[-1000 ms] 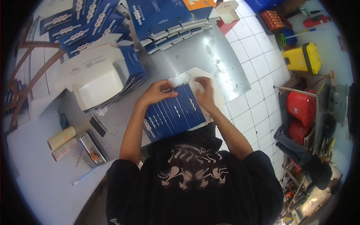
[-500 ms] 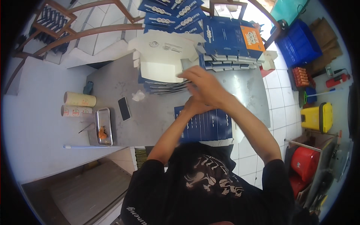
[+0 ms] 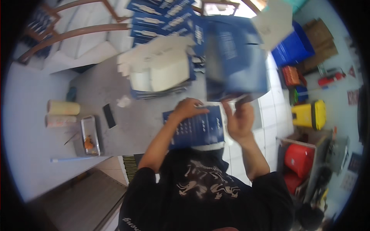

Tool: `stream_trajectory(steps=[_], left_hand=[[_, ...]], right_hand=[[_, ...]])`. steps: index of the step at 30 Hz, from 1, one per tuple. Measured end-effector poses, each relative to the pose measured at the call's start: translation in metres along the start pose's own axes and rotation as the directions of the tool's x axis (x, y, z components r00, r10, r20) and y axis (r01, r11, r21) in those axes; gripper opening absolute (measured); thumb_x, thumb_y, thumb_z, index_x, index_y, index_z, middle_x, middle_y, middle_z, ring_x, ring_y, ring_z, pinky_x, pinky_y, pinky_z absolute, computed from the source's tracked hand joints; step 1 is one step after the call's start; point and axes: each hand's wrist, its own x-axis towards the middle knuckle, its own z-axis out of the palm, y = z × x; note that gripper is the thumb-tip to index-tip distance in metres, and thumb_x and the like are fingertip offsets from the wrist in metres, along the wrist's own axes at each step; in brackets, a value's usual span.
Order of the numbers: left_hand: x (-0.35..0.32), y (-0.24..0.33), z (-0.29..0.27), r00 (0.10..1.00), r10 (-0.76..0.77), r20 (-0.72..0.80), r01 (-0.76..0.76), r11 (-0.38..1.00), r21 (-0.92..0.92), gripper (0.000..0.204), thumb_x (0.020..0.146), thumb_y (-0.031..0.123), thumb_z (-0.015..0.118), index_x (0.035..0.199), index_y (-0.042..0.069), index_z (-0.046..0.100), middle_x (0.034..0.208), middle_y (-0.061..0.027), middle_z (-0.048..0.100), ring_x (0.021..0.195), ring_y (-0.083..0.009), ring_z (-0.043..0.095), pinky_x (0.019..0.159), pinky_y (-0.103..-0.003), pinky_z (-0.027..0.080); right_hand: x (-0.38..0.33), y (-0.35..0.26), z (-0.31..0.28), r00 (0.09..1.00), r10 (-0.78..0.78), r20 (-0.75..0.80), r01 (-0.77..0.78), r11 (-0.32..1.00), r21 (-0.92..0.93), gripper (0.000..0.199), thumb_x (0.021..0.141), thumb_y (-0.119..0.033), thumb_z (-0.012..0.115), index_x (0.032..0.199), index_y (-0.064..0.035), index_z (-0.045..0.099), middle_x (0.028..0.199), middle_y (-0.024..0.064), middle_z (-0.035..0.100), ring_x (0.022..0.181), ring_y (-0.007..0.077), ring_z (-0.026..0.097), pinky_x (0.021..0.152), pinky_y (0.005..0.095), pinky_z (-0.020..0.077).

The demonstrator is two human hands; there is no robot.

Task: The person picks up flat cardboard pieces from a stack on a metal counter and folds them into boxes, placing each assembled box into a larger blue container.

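My right hand (image 3: 242,121) grips the near edge of a blue cardboard box (image 3: 235,57), which is blurred by motion. A pale flap (image 3: 274,25) sticks out at the box's far right. My left hand (image 3: 188,109) is open, its fingers reaching over the far edge of a flat blue carton sheet (image 3: 196,129) that lies at the table's near edge, close to my body. Beyond my left hand, a pile of opened cartons (image 3: 169,71) shows white insides and blue edges. The raised box hides most of what lies behind it.
More blue printed cartons (image 3: 162,19) lie at the far side. On the grey table (image 3: 135,131) are a phone (image 3: 109,116) and a metal tray (image 3: 89,134) with orange food bits. Two paper rolls (image 3: 63,107) stand left. A yellow bin (image 3: 308,115) and red container (image 3: 298,161) stand right.
My hands were together over the flat blue carton; they are now apart. My right hand has moved right and grips a raised blue box. The whole view has shifted.
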Motion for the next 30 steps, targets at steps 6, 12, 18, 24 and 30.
stream_trajectory(steps=[6, 12, 18, 24, 30], left_hand=[[0.061, 0.044, -0.025, 0.912, 0.154, 0.379, -0.191, 0.980, 0.061, 0.074, 0.070, 0.047, 0.094, 0.132, 0.016, 0.069, 0.126, -0.0182, 0.071, 0.122, -0.0374, 0.064, 0.103, -0.045, 0.052], [0.095, 0.043, -0.006, 0.723, 0.186, 0.665, -0.104, 0.981, -0.161, 0.069, 0.070, 0.034, 0.095, 0.129, 0.015, 0.066, 0.141, -0.0114, 0.062, 0.132, -0.0367, 0.055, 0.108, -0.047, 0.047], [0.103, 0.050, -0.012, 0.679, 0.123, 0.724, 0.008, 0.984, -0.176, 0.075, 0.066, 0.025, 0.098, 0.130, 0.013, 0.060, 0.135, -0.0171, 0.064, 0.134, -0.0333, 0.054, 0.107, -0.046, 0.047], [0.111, 0.037, -0.014, 0.650, 0.170, 0.740, 0.052, 0.962, -0.267, 0.077, 0.066, 0.017, 0.097, 0.132, 0.014, 0.058, 0.139, -0.0168, 0.060, 0.138, -0.0330, 0.050, 0.108, -0.046, 0.047], [0.113, 0.029, -0.013, 0.647, 0.203, 0.735, 0.070, 0.944, -0.322, 0.074, 0.065, 0.012, 0.098, 0.128, 0.013, 0.059, 0.138, -0.0074, 0.054, 0.140, -0.0325, 0.048, 0.109, -0.045, 0.047]], right_hand=[[-0.124, 0.129, -0.084, 0.761, 0.647, 0.053, -0.649, 0.760, 0.037, 0.022, 0.108, -0.017, 0.061, 0.118, 0.0021, 0.061, 0.096, 0.0069, 0.071, 0.085, 0.0078, 0.062, 0.076, 0.0289, 0.0520], [-0.167, 0.143, -0.065, 0.506, 0.790, 0.347, -0.842, 0.539, 0.001, 0.035, 0.111, -0.024, 0.055, 0.135, 0.0014, 0.053, 0.109, 0.0090, 0.069, 0.098, 0.0124, 0.063, 0.088, 0.0319, 0.0520], [-0.163, 0.140, -0.087, 0.219, 0.860, 0.461, -0.952, 0.291, -0.091, 0.047, 0.113, -0.040, 0.044, 0.133, -0.0013, 0.061, 0.116, 0.0117, 0.072, 0.101, 0.0195, 0.066, 0.090, 0.0325, 0.0507], [-0.105, 0.206, -0.103, 0.702, 0.707, 0.089, -0.631, 0.675, -0.383, 0.045, 0.097, -0.028, 0.068, 0.133, -0.0014, 0.063, 0.119, 0.0194, 0.072, 0.112, 0.0380, 0.067, 0.103, 0.0438, 0.0478], [-0.100, 0.237, -0.055, 0.797, 0.439, 0.414, -0.457, 0.887, -0.062, 0.025, 0.091, -0.008, 0.070, 0.115, -0.0046, 0.073, 0.108, 0.0161, 0.075, 0.103, 0.0355, 0.071, 0.089, 0.0413, 0.0549]])
